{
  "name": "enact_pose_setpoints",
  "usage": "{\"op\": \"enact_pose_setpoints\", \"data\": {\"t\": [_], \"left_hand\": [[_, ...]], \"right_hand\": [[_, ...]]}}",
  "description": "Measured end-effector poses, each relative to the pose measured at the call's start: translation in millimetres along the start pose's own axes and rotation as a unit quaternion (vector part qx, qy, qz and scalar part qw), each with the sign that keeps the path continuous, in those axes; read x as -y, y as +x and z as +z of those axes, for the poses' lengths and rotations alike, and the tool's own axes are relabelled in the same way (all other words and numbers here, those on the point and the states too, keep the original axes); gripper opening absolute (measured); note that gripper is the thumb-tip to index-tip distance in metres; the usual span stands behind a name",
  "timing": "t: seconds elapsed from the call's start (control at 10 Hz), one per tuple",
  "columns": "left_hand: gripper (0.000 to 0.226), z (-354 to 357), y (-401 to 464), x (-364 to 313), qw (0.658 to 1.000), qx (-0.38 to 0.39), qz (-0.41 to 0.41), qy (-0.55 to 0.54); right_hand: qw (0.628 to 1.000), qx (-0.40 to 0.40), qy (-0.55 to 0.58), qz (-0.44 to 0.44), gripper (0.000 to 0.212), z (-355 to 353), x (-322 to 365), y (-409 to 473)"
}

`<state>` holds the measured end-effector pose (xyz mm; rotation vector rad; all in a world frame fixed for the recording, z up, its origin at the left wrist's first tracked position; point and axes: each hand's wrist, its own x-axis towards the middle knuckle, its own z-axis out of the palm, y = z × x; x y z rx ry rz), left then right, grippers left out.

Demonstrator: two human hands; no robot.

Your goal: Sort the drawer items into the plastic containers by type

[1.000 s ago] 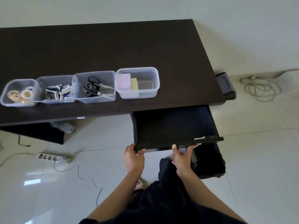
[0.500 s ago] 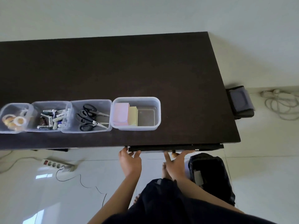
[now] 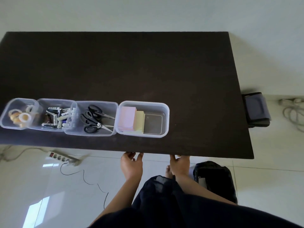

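We look down on a dark brown rectangular wooden desk point(image 3: 131, 71), the largest element in view, standing on pale glossy floor tiles point(image 3: 41, 186). Along its near edge we see a row of four clear plastic containers, touching side by side. From right to left: the rounded rectangular container point(image 3: 162, 109) holds a pink sticky-note pad point(image 3: 126, 118) lying flat beside a pale yellow sticky-note pad point(image 3: 139, 121), with the right half of its floor bare; the second container point(image 3: 75, 119) holds black-handled scissors point(image 3: 92, 117) (several pairs, blades pointing right); the third container point(image 3: 41, 102) holds a loose heap of batteries point(image 3: 57, 118); the leftmost container point(image 3: 5, 116) holds small rolls of clear tape point(image 3: 19, 116). The drawer itself is not visible beneath the desk.

At the near edge of the desk we see both hands. The left hand point(image 3: 131, 165) reaches up with fingers loosely spread and nearly straight, fingertips at the desk's underside, holding nothing. The right hand point(image 3: 180, 164) does likewise, though its fingertips are hidden under the edge.

On the floor lie a black bag point(image 3: 215, 178) at right, a white power strip point(image 3: 63, 157) at left, and a grey pouch point(image 3: 256, 109) past the desk's right edge.
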<state>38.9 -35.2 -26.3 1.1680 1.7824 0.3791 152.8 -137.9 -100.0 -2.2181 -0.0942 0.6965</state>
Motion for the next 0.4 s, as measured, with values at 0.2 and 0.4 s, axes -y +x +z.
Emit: {"op": "enact_pose_setpoints", "data": {"t": [0.2,0.4], "left_hand": [[0.049,-13.8,-0.2,10.6,0.997,0.048,0.044,0.038],[0.053,-31.0,0.2,36.0,0.97,0.171,0.051,0.162]], "right_hand": [[0.998,-0.014,0.027,-0.047,0.025,-7.6,4.7,-3.5],[0.995,0.1,-0.027,-0.006,0.055,-35.2,5.7,-23.8]]}}
